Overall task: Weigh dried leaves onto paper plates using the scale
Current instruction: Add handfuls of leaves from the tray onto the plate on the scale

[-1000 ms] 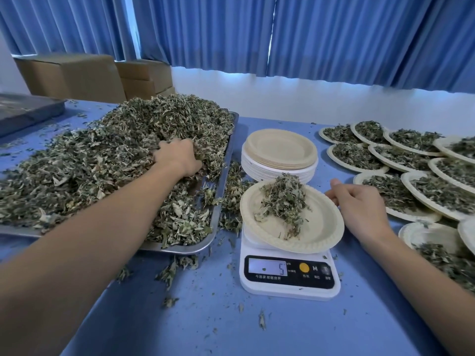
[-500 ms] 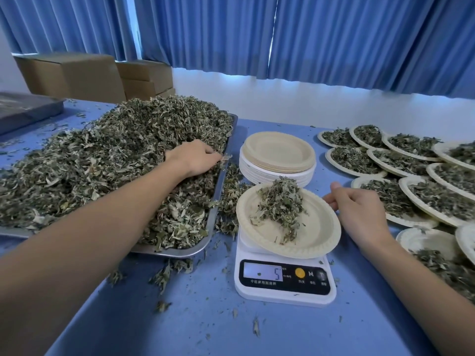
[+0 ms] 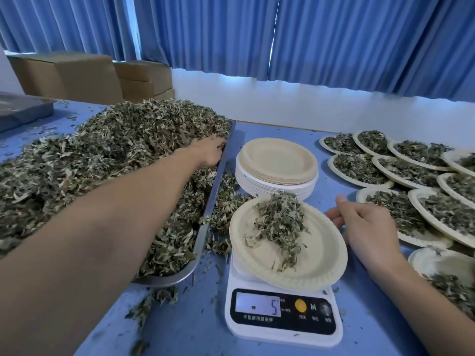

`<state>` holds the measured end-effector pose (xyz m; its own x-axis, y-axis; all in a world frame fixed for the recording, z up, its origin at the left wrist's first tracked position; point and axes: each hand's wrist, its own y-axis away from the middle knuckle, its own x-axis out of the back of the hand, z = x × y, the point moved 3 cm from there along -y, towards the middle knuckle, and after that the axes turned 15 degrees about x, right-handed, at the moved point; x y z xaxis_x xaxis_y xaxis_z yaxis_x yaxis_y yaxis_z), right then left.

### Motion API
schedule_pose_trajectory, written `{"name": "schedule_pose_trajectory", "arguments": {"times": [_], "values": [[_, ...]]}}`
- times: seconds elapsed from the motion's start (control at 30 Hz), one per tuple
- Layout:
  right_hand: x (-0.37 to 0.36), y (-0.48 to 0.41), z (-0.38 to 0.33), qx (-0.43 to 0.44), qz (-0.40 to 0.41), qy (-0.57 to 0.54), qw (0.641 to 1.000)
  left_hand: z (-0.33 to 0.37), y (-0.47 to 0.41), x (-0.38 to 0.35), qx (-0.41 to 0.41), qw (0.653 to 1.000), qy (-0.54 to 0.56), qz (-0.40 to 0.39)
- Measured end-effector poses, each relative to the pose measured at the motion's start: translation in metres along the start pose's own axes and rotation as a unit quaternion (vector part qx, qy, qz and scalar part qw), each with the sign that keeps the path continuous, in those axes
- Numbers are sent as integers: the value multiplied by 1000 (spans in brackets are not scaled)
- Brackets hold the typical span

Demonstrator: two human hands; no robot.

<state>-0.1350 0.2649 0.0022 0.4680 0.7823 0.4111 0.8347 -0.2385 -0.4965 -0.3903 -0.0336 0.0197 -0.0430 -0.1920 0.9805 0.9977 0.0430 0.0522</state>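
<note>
Two hands are working apart over the blue tabletop [image 3: 195, 330]; the left hand [image 3: 209, 154] is reaching across the metal tray [image 3: 205, 242] and pushing into the big pile of dried leaves [image 3: 102, 163] near the tray's far right rim, its fingertips sinking among the leaves, so I cannot tell whether they are closing on any; the right hand [image 3: 365, 227] is hovering just beside the right rim of the paper plate [image 3: 318, 255], fingers loosely curled and holding nothing, thumb pointing up; whether the fingertips are touching the rim I cannot tell. The plate is sitting tilted on the white scale [image 3: 282, 312], which is standing near the front edge of the tabletop and showing a 5 on its display; a small heap of leaves [image 3: 280, 222] is lying on the plate's far half. A stack of empty plates [image 3: 277, 160] is standing just behind the scale, beside the tray; spilled leaves [image 3: 226, 201] are lying between tray and scale. Many filled plates [image 3: 359, 165] are overlapping at the right. Cardboard boxes [image 3: 69, 75] are standing at the far left, under blue curtains [image 3: 334, 34].
</note>
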Motion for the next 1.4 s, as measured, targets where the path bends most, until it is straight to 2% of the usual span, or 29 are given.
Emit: {"name": "schedule_pose_trajectory", "arguments": {"times": [0.07,0.2,0.57,0.63,0.73,0.9,1.1,1.3,1.4], "values": [[-1,0,1,-3,-1,11,1000,-5,0,-10,24,1000,10,-12],[-1,-1,0,-2,-7,30,1000,-15,14,-7,25,998,-42,-27],[0,3,-3,-2,-4,29,1000,-12,113,42,-77,983,-128,-111],[0,4,-3,-2,-4,31,1000,-15,128,44,-88,983,-131,-91],[1,4,-2,-6,-9,27,1000,-16,142,39,-84,992,-90,-20],[2,4,-2,-2,-3,23,1000,-20,154,35,-14,997,-5,70],[1,4,-3,-1,-3,23,1000,-28,162,57,13,984,77,158],[1,2,1,-1,-4,16,1000,-30,174,75,18,965,150,213],[2,2,1,-4,-6,11,1000,-31,178,86,26,970,137,201]]}}
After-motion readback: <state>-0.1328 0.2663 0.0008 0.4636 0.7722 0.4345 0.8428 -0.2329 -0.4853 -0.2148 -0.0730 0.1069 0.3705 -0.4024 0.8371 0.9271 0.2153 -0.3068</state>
